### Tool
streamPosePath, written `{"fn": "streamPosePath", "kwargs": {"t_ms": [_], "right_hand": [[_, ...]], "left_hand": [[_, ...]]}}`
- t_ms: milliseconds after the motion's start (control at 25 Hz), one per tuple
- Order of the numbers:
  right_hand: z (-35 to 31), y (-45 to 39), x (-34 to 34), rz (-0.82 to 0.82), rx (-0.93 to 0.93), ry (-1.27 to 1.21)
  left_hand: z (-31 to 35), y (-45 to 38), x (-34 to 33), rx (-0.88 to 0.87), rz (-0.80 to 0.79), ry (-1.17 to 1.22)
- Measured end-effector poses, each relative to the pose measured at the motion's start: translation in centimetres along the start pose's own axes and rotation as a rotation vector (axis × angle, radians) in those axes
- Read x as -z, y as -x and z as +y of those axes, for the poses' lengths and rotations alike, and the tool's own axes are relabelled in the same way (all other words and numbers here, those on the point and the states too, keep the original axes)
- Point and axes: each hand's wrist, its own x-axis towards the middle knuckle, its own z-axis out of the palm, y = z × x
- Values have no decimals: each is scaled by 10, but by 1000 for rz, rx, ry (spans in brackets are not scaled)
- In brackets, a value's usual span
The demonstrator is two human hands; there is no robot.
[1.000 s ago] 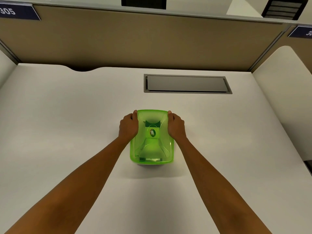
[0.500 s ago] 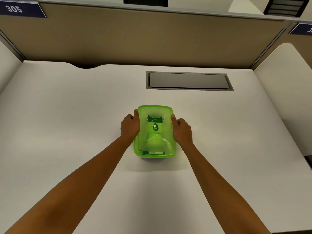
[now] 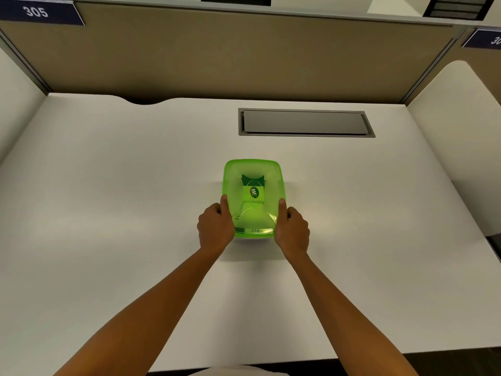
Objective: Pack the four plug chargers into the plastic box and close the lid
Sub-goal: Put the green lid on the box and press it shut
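Your left hand (image 3: 216, 226) is gripping the nine o'clock side of the green plastic box (image 3: 253, 196), thumb lying on the lid (image 3: 254, 213) edge, fingers curled against the wall. The box is sitting lid-on at the centre of the white surface (image 3: 108, 213), a grey hatch (image 3: 306, 122) at one o'clock from it. Your right hand (image 3: 292, 229) is clasping the three o'clock side the same way. The chargers are not showing through the lid.

One head cam, wide-angle, looks fwd and steeply down over white desk (image 3: 108, 213) from the near edge; partition (image 3: 244, 58) at top, forearms fill bottom.
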Motion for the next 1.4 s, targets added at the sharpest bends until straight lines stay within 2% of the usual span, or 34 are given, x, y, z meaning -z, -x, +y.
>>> {"fn": "streamPosePath", "kwargs": {"t_ms": [280, 680, 800, 1000, 1160, 1200, 1280, 1320, 1400], "right_hand": [[2, 2, -3, 14, 59, -49], [2, -2, 1, 4, 161, -104], [6, -13, 1, -76, 227, -119], [-1, -62, 18, -324, 405, 62], [-17, -105, 34, -474, 547, 237], [-22, -114, 37, -453, 581, 302], [-31, -129, 39, -270, 616, 412], [-34, -133, 39, -145, 590, 402], [-36, -130, 37, 25, 443, 220]], "left_hand": [[-8, -4, -1, -89, -12, 31], [-9, -3, -2, -57, -13, 108], [-13, 0, -2, -12, -8, 119], [-24, -8, 11, 129, 9, 120], [-19, -32, 22, 86, 124, 212], [-17, -38, 24, 73, 118, 202], [-12, -50, 23, 72, 63, 153], [-9, -54, 22, 71, 31, 129], [-2, -58, 19, 56, -37, 111]]}}
